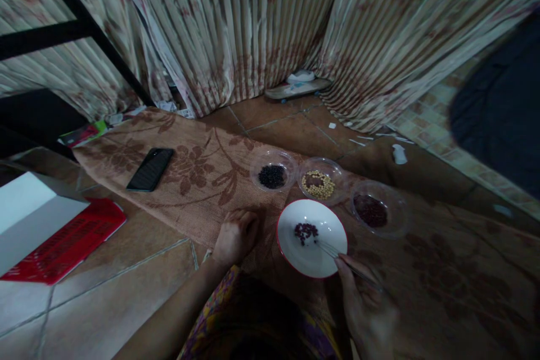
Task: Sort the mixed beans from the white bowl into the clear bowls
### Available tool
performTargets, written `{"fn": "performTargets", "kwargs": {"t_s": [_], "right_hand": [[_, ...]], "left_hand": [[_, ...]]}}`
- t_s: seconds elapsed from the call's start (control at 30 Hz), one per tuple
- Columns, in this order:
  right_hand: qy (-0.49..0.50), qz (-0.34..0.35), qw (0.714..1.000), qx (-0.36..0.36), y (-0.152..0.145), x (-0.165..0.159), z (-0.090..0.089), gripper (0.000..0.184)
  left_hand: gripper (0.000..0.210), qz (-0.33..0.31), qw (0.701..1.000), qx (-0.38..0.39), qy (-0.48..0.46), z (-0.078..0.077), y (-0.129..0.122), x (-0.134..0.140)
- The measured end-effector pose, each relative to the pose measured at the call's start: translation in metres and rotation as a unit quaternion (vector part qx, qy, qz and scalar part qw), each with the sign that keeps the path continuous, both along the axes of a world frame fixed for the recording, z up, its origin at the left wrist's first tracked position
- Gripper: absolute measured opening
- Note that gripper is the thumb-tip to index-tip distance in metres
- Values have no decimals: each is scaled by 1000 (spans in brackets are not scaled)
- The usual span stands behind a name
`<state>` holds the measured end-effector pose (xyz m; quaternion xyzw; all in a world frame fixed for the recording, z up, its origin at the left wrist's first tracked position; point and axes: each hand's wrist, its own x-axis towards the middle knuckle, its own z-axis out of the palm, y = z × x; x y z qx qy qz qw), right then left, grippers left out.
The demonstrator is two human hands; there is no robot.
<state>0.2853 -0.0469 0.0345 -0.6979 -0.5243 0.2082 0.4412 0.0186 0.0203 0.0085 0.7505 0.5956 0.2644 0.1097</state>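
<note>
My right hand [367,304] pinches a pair of thin metal tweezers [331,248], their tips down inside a white bowl [323,264] with a red rim. Near the tips, a small heap of dark red beans [306,232] lies on the bowl's bottom. My left hand [236,236] rests curled on the cloth left of the bowl, with nothing visible in it. Behind the bowl stand three clear plastic dishes: one with black beans [271,176], one with yellow soybeans [318,184], and one with dark red beans [371,211].
A brown flowered cloth [202,180] covers the low table. A black phone [151,169] lies on its left part. Beside the table are a white box [37,208] and a red printed sheet or box [84,236]. Beyond are a skateboard [297,89] and striped curtains [236,22].
</note>
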Motion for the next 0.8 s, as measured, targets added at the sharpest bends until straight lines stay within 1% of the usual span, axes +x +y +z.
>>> {"fn": "performTargets", "kwargs": {"t_s": [0.23,0.43,0.53,0.6,0.67,0.7,0.77,0.8], "right_hand": [[-13,1,1000,-16,-1,5,-7,32],[-4,-1,1000,1,-2,2,-6,33],[-16,-24,999,29,2,6,4,32],[-32,-70,995,71,9,14,17,30],[-34,-133,982,130,22,27,32,28],[-26,-156,977,145,30,36,39,28],[-16,-189,967,172,47,53,46,31],[-22,-199,962,184,55,61,46,33]], "left_hand": [[12,-1,1000,0,-3,0,0,1],[12,2,1000,-14,4,-1,-1,0],[12,-4,1000,-10,-1,-1,0,0],[12,-5,1000,-5,-5,-2,0,0],[12,-8,1000,0,-5,-1,1,-1],[12,-9,1000,3,-4,-1,1,-1],[11,-10,1000,11,-2,-1,1,-1],[12,-9,1000,17,-1,-1,2,-1]]}}
